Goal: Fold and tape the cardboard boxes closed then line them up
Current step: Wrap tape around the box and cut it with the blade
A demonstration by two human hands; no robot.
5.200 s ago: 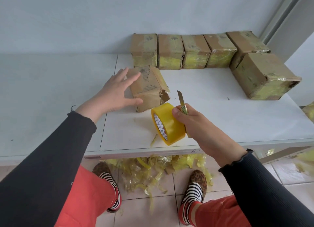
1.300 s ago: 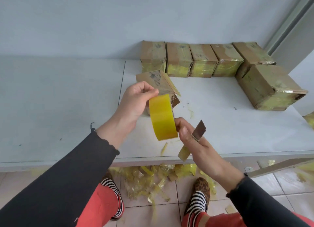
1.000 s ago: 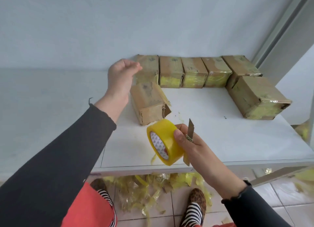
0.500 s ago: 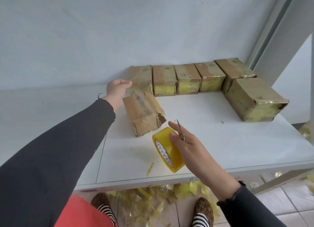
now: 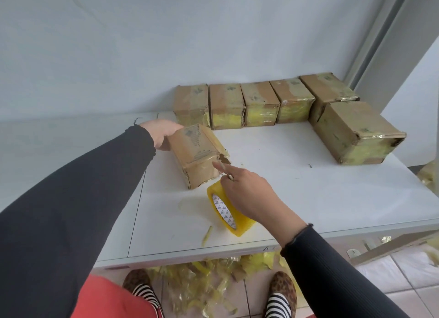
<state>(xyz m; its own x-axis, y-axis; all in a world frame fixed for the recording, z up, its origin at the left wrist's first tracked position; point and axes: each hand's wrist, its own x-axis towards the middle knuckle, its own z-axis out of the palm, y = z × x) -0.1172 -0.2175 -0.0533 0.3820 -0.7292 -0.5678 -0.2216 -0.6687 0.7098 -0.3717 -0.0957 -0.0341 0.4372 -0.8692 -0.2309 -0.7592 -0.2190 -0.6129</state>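
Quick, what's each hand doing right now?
Left hand: grips the far end of the cardboard box.
Right hand: holds the tape roll and a small blade.

The left hand (image 5: 161, 133), which a moment ago reaches past the loose box (image 5: 196, 155) toward the back row, now grips that box's far left end. The box lies nearer the table's front edge than half a second ago, its torn end almost touching the tape roll (image 5: 229, 209). The right hand (image 5: 249, 194), holding roll and cutter (image 5: 222, 169), moves in from mid-air: the roll now rests on the table (image 5: 297, 187) and the blade tip meets the box's near end.
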